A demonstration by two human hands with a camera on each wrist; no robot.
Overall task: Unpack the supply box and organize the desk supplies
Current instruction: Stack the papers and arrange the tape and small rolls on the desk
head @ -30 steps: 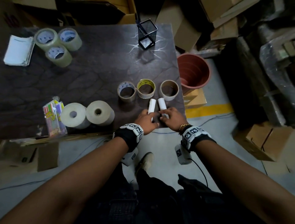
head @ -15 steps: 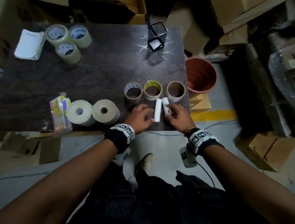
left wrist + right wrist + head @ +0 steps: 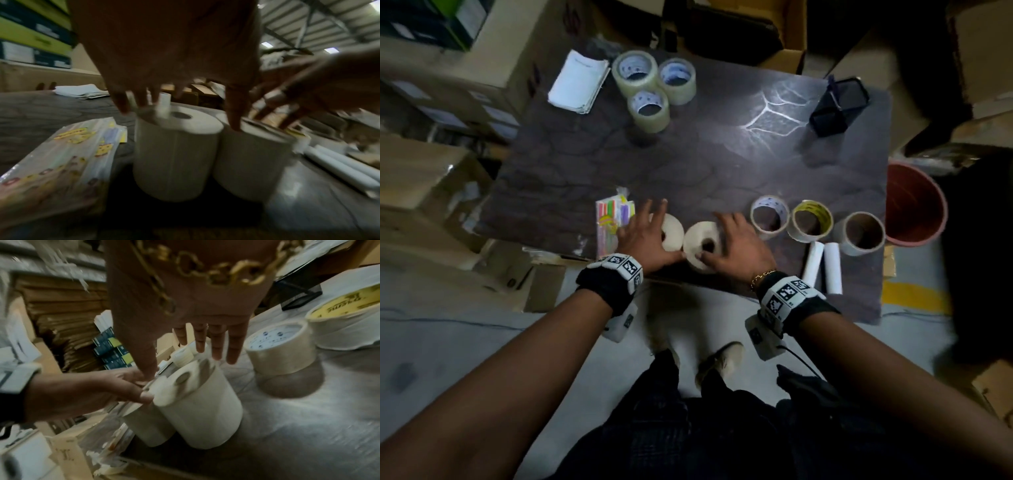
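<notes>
Desk (image 3: 722, 164) is the sorting surface, dark top, stock laid out in like-with-like groups, which looks like the whole point of the layout. Far end: three clear tape rolls (image 3: 650, 85) bunched together, touching, with a white paper stack (image 3: 578, 80) just beside them on the left and a black mesh pen holder (image 3: 839, 106) alone at the far right corner. Near edge, right side: three tape rings (image 3: 811, 221) in a row, two small white tubes (image 3: 823, 267) lying side by side just in front of them. Two big white paper rolls (image 3: 688, 240) stand on end at the near edge, touching each other; colourful plastic packet (image 3: 613, 222) lies just to their left. Left hand (image 3: 643, 236) is spread over the left roll, fingers straight, thumb tip down at the seam between the two rolls per the left wrist view. Right hand (image 3: 736, 243) is spread over the right roll, fingers extended past its top, thumb down beside the roll's edge. Neither hand is closed round anything; wrist views are motion-blurred, so contact pressure unclear. My read: both hands are about to square up the roll pair or slide it. Rolls are tall and on end, so push low or they tip.
</notes>
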